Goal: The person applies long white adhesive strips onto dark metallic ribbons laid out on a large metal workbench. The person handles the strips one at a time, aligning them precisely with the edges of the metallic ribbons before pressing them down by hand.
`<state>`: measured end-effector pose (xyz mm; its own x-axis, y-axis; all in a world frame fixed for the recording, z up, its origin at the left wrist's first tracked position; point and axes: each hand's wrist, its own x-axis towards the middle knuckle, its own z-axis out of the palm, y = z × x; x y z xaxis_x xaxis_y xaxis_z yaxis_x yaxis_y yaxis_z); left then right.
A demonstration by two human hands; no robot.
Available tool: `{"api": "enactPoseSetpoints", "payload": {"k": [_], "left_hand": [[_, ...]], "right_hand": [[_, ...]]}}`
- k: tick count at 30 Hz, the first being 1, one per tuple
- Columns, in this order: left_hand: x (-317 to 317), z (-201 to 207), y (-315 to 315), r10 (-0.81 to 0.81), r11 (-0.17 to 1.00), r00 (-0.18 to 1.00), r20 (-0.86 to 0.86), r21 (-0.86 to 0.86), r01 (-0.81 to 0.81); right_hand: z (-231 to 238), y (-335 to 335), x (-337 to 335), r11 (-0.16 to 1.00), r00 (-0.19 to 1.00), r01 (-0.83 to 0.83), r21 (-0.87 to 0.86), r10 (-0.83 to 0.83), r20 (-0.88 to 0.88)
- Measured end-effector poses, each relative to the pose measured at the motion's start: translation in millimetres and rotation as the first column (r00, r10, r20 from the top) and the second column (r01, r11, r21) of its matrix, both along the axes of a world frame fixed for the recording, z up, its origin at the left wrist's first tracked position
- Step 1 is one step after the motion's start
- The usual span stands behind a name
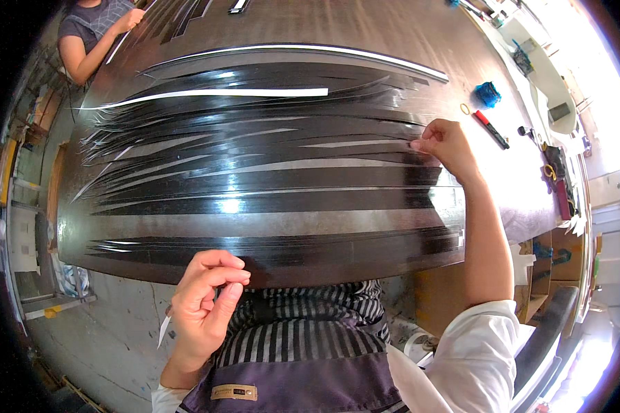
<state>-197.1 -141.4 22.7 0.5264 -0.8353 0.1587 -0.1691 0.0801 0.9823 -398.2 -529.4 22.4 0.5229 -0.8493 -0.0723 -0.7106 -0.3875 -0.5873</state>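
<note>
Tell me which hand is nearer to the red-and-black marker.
Right. The right hand is just left of the red-and-black marker, over the dark strips' right ends; the left hand is much farther off, by the table's near edge.

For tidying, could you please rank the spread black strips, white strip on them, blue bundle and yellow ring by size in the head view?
1. Black strips
2. White strip
3. Blue bundle
4. Yellow ring

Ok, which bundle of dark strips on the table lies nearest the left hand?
The narrow bundle along the near edge of the table, closest to the left hand; a gap sets it apart from the other dark strips, which lie farther out.
</note>
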Motion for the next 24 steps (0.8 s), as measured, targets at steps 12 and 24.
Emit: {"api": "enactPoseSetpoints", "payload": {"k": [12,24], "left_hand": [[-7,14,-39,-0.414,0.866,0.568,-0.711,-0.114,0.488],[47,-36,12,0.031,0.916,0.854,-0.519,-0.328,-0.233]], "right_hand": [[79,137,-41,0.898,0.626,-0.389,0.207,0.093,0.774],[16,155,-141,0.921,0.385,0.093,0.379,-0.384,0.839]]}}
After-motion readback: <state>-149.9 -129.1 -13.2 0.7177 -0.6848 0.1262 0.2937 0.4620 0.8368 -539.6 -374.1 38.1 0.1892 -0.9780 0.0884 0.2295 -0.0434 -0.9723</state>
